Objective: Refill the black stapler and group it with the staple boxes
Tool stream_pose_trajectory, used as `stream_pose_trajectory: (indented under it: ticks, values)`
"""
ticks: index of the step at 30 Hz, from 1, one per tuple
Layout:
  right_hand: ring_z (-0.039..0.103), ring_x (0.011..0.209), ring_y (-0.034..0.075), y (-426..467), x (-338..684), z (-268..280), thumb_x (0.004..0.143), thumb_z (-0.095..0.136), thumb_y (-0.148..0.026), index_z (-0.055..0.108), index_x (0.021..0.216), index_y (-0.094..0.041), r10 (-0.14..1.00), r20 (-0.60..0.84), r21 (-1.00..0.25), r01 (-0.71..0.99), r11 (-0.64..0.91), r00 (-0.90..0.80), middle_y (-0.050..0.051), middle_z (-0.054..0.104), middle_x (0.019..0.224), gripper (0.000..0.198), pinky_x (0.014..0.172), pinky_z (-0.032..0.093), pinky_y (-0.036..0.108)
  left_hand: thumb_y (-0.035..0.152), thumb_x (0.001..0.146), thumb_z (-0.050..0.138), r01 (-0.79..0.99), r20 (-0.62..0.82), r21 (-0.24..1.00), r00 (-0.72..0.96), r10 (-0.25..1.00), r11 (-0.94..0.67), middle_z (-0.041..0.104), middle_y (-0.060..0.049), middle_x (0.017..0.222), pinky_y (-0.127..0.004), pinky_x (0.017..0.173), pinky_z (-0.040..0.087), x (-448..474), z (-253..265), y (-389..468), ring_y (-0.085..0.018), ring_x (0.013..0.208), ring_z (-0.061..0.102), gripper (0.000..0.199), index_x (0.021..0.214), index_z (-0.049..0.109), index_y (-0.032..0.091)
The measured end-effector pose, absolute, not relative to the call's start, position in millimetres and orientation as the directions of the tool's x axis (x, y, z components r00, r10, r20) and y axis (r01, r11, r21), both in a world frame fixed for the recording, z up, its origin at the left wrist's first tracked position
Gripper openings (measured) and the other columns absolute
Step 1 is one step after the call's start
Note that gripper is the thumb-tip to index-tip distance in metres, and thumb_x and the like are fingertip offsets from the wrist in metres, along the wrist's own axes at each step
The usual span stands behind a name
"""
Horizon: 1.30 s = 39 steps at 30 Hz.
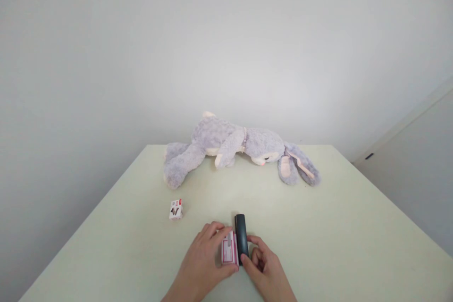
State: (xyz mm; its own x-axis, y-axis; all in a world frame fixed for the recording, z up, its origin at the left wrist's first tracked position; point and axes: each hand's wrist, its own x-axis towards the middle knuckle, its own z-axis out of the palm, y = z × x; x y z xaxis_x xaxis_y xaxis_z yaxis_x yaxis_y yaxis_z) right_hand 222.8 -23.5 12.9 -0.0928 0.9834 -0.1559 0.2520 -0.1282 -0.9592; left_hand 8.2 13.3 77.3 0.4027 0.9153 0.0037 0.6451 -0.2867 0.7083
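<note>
The left hand (207, 257) has its grip closed on a small pink-and-white box (229, 250), thumb along the near side and fingers curled over the far end, holding it just above or on the tabletop (336, 245) close to the near edge, about midway along it. Pressed against the box's right side is a dark stapler (241, 240), lying lengthwise and pointing toward the far edge. The right hand (264, 266) meets the stapler's near end with thumb and forefinger pinched on it, the other fingers loosely curled below. To the left of the hands, well apart, a smaller white box with red and dark print (176, 209) sits alone on the tabletop. Along the far edge a grey plush rabbit (233, 148) lies stretched on its side, its long ears trailing toward the right far corner, before a plain white wall (141, 33).
</note>
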Motion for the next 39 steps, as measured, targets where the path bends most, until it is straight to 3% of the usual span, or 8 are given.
stream_pose_trajectory:
  ticks: [11,15,19,22,25,29,35,39]
  values:
    - [0.042,0.061,0.014,-20.0,225.1,11.7,0.091,0.059,-0.063,0.064,0.125,-0.016,0.978,-0.170,-0.969,0.201,-0.143,-0.125,-0.007,0.039,0.065,0.058,0.059,0.031,0.027,0.036,0.066,0.088,0.648,0.097,0.674,0.396,0.913,-0.354,0.064,-0.010,0.132,-0.052,0.106,0.044,23.0,47.1,8.8,-0.035,0.120,0.057,0.088,0.146,0.050,0.033]
    - [0.044,0.061,0.015,-25.2,226.6,20.2,0.093,0.054,-0.066,0.055,0.141,-0.016,0.982,-0.163,-0.972,0.187,-0.142,-0.100,-0.007,0.040,0.065,0.069,0.060,0.035,0.027,0.045,0.070,0.087,0.653,0.146,0.660,0.372,0.917,-0.371,0.057,-0.009,0.145,-0.052,0.113,0.041,18.1,45.5,2.1,-0.035,0.134,0.049,0.093,0.151,0.043,0.035]
    - [0.044,0.060,0.014,-36.4,230.9,20.8,0.092,0.056,-0.056,0.041,0.153,-0.016,0.978,-0.179,-0.968,0.194,-0.157,-0.104,-0.005,0.046,0.071,0.074,0.057,0.035,0.026,0.048,0.097,0.054,0.763,0.303,0.621,-0.018,0.953,-0.183,0.062,-0.009,0.131,-0.049,0.112,0.040,-28.7,58.7,21.2,-0.029,0.127,0.054,0.040,0.132,0.062,0.030]
    - [0.049,0.062,0.015,-42.1,233.1,17.8,0.080,0.070,-0.043,0.034,0.158,-0.018,0.967,-0.210,-0.933,0.324,-0.156,-0.141,-0.003,0.053,0.078,0.089,0.059,0.040,0.026,0.062,0.093,0.050,0.711,0.200,0.684,-0.399,0.895,0.163,0.068,-0.008,0.105,-0.044,0.086,0.052,-80.5,63.7,50.9,-0.026,0.090,0.063,0.057,0.130,0.062,0.021]
    - [0.057,0.068,0.019,-41.5,230.6,17.3,0.073,0.074,-0.034,0.033,0.160,-0.021,0.968,-0.224,-0.884,0.441,-0.156,-0.108,-0.002,0.058,0.080,0.097,0.066,0.045,0.028,0.070,0.086,0.051,0.643,0.000,0.730,-0.342,0.940,0.234,0.070,-0.004,0.091,-0.037,0.068,0.051,-106.0,58.9,74.9,-0.022,0.070,0.063,0.065,0.125,0.065,0.020]
    - [0.062,0.075,0.023,-35.1,222.3,22.6,0.073,0.073,-0.029,0.031,0.161,-0.024,0.971,-0.216,-0.838,0.530,-0.132,-0.099,0.002,0.066,0.085,0.098,0.072,0.047,0.031,0.067,0.085,0.054,0.591,-0.080,0.786,-0.191,0.978,0.179,0.072,-0.002,0.080,-0.031,0.060,0.049,-72.5,45.6,80.1,-0.019,0.061,0.064,0.061,0.121,0.068,0.020]
    - [0.066,0.077,0.023,-27.4,215.7,33.6,0.074,0.068,-0.023,0.029,0.162,-0.025,0.972,-0.192,-0.766,0.640,-0.061,-0.138,0.005,0.073,0.100,0.096,0.069,0.047,0.028,0.059,0.088,0.057,0.509,-0.132,0.851,-0.031,0.991,0.129,0.072,-0.001,0.071,-0.030,0.061,0.050,3.2,38.5,57.4,-0.018,0.060,0.066,0.053,0.122,0.071,0.020]
    - [0.069,0.085,0.022,-22.5,215.7,40.9,0.074,0.067,-0.020,0.030,0.161,-0.023,0.966,-0.195,-0.707,0.707,-0.019,-0.169,0.006,0.075,0.109,0.095,0.071,0.048,0.026,0.052,0.092,0.054,0.470,-0.141,0.877,0.044,0.989,0.104,0.077,-0.005,0.090,-0.030,0.071,0.055,10.6,42.6,37.1,-0.019,0.076,0.070,0.049,0.126,0.071,0.021]
